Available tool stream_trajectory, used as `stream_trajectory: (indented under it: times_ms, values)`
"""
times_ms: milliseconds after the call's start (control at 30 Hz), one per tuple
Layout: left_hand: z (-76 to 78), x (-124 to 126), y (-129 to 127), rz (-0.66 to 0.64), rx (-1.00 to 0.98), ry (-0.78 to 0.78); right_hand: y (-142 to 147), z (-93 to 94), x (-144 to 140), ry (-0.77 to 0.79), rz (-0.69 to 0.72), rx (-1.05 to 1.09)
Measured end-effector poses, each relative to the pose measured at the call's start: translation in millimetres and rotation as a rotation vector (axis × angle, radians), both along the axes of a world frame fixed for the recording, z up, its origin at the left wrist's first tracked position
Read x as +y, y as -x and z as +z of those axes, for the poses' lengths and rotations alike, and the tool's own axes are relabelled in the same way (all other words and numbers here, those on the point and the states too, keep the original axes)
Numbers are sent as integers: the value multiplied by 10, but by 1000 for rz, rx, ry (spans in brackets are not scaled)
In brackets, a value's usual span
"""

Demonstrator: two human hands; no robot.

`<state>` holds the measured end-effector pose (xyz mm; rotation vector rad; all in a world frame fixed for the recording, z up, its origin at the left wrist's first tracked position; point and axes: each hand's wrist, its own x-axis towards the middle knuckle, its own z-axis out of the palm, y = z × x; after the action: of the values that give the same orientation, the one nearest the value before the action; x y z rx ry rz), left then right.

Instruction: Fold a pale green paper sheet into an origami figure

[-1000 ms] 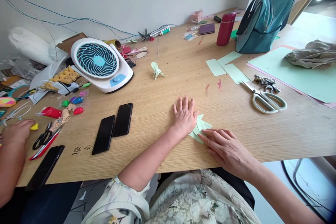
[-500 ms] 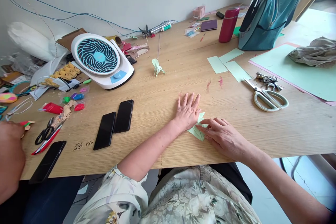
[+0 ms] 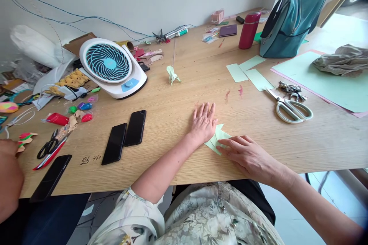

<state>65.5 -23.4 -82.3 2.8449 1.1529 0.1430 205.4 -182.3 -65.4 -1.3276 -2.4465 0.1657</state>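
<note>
Right hand [image 3: 248, 155] slid nearer the table edge [image 3: 258, 173], pressing folded paper [image 3: 217, 138].

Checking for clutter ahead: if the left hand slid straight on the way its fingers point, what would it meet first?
The left hand points up the table; the way looks free until the red flask, though depth is hard to judge.

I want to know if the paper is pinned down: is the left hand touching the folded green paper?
Touching. The head view shows the left hand lying flat with its edge over the folded green paper, no gap visible.
</note>
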Motion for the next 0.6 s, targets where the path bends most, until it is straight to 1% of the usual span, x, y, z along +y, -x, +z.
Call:
stream_trajectory:
  times_ms: [167,333,400,533,600]
  values:
    - [-16,7,5,22,-21,-14,15,11,-66,10,5,-32]
    - [22,41,-13,-27,12,-34,33,4,-90,20,-3,-63]
    - [48,83,-21,12,13,-33,46,2,-94,11,-16,-47]
    - [132,139,-14,148,-18,26,71,4,-98,-21,-35,-12]
    - [155,113,-9,164,-55,44,80,5,-102,-27,-37,-8]
